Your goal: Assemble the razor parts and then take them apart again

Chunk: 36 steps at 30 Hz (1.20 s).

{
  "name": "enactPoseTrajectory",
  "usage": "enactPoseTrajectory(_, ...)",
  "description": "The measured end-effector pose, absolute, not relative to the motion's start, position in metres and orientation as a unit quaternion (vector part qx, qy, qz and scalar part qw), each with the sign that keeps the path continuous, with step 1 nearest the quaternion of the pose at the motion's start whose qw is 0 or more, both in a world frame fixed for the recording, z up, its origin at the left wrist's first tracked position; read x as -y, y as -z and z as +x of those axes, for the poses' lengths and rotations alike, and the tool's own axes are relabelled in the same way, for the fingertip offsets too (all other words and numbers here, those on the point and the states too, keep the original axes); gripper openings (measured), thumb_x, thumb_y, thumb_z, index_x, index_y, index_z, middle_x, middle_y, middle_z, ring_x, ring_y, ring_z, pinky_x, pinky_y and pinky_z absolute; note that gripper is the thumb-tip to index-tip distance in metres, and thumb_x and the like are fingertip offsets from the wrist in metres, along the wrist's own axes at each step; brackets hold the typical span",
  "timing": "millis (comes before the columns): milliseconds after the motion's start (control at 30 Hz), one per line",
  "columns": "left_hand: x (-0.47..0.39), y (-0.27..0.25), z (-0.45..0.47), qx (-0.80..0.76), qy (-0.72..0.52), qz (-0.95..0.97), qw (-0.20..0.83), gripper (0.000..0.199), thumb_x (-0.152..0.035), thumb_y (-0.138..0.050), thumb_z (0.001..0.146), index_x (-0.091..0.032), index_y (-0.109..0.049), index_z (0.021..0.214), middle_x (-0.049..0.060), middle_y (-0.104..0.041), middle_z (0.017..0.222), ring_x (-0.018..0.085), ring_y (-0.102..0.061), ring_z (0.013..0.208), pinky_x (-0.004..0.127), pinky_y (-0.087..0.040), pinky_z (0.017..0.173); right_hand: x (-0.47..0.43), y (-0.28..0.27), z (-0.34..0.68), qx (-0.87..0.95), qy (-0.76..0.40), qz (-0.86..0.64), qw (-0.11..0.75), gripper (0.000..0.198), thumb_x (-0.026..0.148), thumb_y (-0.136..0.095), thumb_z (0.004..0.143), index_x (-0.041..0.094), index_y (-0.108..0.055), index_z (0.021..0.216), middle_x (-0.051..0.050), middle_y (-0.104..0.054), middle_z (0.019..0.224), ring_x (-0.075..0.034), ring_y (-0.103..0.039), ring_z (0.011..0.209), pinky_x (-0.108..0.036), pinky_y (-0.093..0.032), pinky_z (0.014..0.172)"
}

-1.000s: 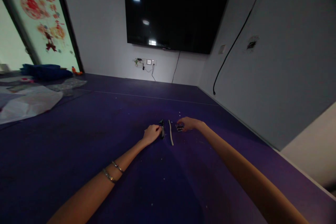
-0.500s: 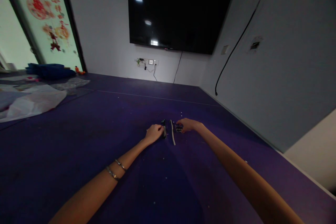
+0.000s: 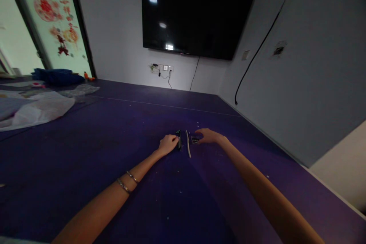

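My left hand point(image 3: 168, 144) has its fingers closed on the near side of a small, narrow dark object point(image 3: 179, 143) with a lighter strip along it; its exact kind is too small to tell. To the right of that lies a thin, slightly bent pale strip point(image 3: 188, 145) on the purple surface. Beyond the strip is a small flat dark piece with light marks point(image 3: 195, 140), also of unclear kind. My right hand point(image 3: 208, 135) is just at its right side, thumb and fingers apart, with nothing visible held. Two metal bracelets point(image 3: 128, 182) circle my left forearm.
The broad purple surface point(image 3: 137, 122) carries scattered white specks. Crumpled translucent plastic point(image 3: 48, 106) and a dark blue cloth bundle point(image 3: 58, 77) lie at the far left. A black cable point(image 3: 257, 53) hangs along the right wall; a television point(image 3: 197, 11) is mounted ahead.
My right hand has drawn slightly right, off the small flat dark piece, and its fingers have opened. My left hand stays on the narrow object. The view has shifted slightly.
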<state>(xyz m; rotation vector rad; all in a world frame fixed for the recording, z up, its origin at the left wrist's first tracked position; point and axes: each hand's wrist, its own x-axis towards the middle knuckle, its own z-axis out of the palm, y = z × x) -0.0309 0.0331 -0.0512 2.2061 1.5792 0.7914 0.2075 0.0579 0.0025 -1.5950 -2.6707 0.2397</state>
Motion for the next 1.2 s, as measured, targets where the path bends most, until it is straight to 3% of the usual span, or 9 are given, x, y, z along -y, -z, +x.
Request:
enactPoseTrajectory(200,-0.036,0.051,-0.032,-0.591,-0.286,0.74,0.142,0.041,-0.035,-0.032,0.086,-0.016,-0.065,0.07,0.005,-0.062,0.069,0.014,-0.055,0.064,0.022,-0.032,0.056,-0.033,0.028,0.232,0.797,0.023,-0.585,0.151,0.049,0.033,-0.044,0.083,0.016,-0.044,0.128,-0.012,-0.052,0.126,-0.024,-0.044,0.117,-0.035,-0.035,0.096)
enactPoseTrajectory(400,-0.046,0.047,-0.054,-0.638,-0.263,0.724,0.017,0.038,-0.034,-0.028,0.089,-0.017,-0.062,0.088,0.01,-0.062,0.092,0.02,-0.057,0.086,0.028,-0.039,0.07,-0.012,0.056,0.256,0.733,0.069,-0.662,0.14,0.046,0.038,-0.037,0.087,0.016,-0.046,0.127,-0.012,-0.045,0.132,-0.029,-0.036,0.122,-0.044,-0.037,0.092)
enactPoseTrajectory(500,-0.055,0.049,-0.073,-0.618,-0.244,0.742,-0.088,0.034,-0.033,-0.034,0.087,-0.013,-0.059,0.1,0.015,-0.056,0.107,0.025,-0.049,0.104,0.035,-0.037,0.086,-0.008,0.065,0.262,0.722,0.063,-0.676,0.131,0.046,0.04,-0.034,0.088,0.017,-0.05,0.124,-0.011,-0.045,0.133,-0.03,-0.033,0.125,-0.047,-0.034,0.094)
enactPoseTrajectory(600,-0.063,0.054,-0.091,-0.628,-0.224,0.735,-0.125,0.038,-0.033,-0.034,0.087,-0.01,-0.055,0.11,0.018,-0.047,0.124,0.029,-0.042,0.115,0.04,-0.033,0.094,-0.008,0.071,0.264,0.717,0.057,-0.679,0.145,0.046,0.041,-0.032,0.088,0.018,-0.052,0.122,-0.01,-0.048,0.131,-0.026,-0.038,0.122,-0.043,-0.032,0.097)
enactPoseTrajectory(833,-0.073,0.068,-0.103,-0.677,-0.165,0.714,-0.07,0.057,-0.048,-0.027,0.087,-0.009,-0.046,0.124,0.024,-0.032,0.138,0.042,-0.024,0.128,0.054,-0.024,0.097,-0.01,0.074,0.267,0.714,0.058,-0.678,0.165,0.045,0.042,-0.035,0.087,0.02,-0.054,0.121,-0.008,-0.048,0.131,-0.025,-0.04,0.122,-0.041,-0.032,0.098)
enactPoseTrajectory(1200,-0.076,0.067,-0.104,-0.68,-0.135,0.719,-0.045,0.057,-0.046,-0.027,0.085,-0.011,-0.048,0.124,0.022,-0.039,0.135,0.04,-0.03,0.125,0.053,-0.025,0.096,-0.008,0.071,0.265,0.706,0.045,-0.688,0.163,0.045,0.042,-0.036,0.086,0.02,-0.053,0.122,-0.009,-0.048,0.132,-0.025,-0.039,0.124,-0.041,-0.03,0.099)
